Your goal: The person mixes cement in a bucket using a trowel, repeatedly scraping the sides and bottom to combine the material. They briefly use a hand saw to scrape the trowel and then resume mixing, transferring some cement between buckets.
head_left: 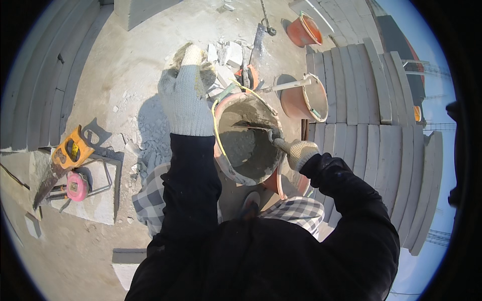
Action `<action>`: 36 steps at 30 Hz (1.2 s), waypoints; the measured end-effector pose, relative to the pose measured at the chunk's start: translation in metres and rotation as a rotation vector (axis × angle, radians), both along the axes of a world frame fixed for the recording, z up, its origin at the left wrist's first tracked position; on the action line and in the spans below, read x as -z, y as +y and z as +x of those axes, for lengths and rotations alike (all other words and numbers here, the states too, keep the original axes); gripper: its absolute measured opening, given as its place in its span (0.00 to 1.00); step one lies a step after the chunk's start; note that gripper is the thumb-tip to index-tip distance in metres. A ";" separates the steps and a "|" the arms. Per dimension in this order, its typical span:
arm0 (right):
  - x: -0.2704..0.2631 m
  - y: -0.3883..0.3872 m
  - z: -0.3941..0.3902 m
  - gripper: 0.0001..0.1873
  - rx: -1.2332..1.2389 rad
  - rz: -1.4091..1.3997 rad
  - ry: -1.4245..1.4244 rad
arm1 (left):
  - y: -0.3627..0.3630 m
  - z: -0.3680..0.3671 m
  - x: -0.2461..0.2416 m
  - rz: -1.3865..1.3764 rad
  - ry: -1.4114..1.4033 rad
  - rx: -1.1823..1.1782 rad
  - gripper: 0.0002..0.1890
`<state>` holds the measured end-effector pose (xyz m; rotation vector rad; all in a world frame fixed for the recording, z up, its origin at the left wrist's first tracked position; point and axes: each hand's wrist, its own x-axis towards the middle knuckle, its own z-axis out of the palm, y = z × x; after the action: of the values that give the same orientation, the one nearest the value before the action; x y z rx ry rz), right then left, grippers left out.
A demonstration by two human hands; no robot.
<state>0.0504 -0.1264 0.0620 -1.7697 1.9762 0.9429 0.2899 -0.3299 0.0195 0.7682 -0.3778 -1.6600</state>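
Note:
My right hand (301, 153), in a cream knitted glove, grips the handle of a trowel (270, 135). Its blade lies inside an orange bucket (246, 180) of wet grey mortar (237, 145), with mortar smeared along the rim. A yellow bail with a green grip hangs at the bucket's left side. Beyond that side, my left hand (189, 94) reaches forward over the floor in a stained knitted glove. Its back faces me, and the shape of its fingers is hard to make out. Broken pieces of pale block (229, 54) lie just past it.
Stacked pale blocks (350, 86) line the right; more blocks (37, 75) stand left. A handsaw (73, 150) and pink tape measure (77, 186) rest on a block at left. Further orange buckets (295, 99) stand to the right of the mortar. Rubble (150, 139) covers the floor ahead.

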 end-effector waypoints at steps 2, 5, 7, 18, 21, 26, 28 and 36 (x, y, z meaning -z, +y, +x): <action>0.003 0.007 -0.003 0.30 -0.121 -0.051 -0.072 | -0.002 -0.003 0.002 -0.028 -0.027 -0.014 0.22; 0.002 0.014 0.000 0.31 0.040 0.062 -0.112 | 0.000 -0.003 0.003 -0.025 -0.075 -0.019 0.22; -0.004 0.014 0.004 0.20 0.244 0.156 -0.090 | -0.001 -0.004 0.002 0.028 0.009 -0.032 0.22; -0.018 0.009 0.010 0.20 -0.053 0.281 -0.051 | 0.001 -0.004 0.008 -0.190 -0.215 -0.061 0.20; -0.011 0.019 -0.001 0.22 0.043 0.266 -0.121 | 0.001 -0.004 0.010 -0.159 -0.113 -0.023 0.20; 0.014 0.030 -0.014 0.18 0.076 -0.024 -0.309 | 0.005 -0.008 0.008 -0.029 0.076 -0.023 0.20; 0.023 0.029 -0.016 0.20 0.121 0.014 -0.297 | 0.005 -0.011 0.009 -0.007 0.167 -0.047 0.19; 0.017 0.004 -0.013 0.19 -0.403 0.219 -0.081 | 0.002 -0.005 0.014 -0.198 -0.095 -0.066 0.18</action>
<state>0.0377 -0.1226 0.0450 -2.0759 1.4293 1.1382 0.2848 -0.3274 0.0058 0.7045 -0.5686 -1.5022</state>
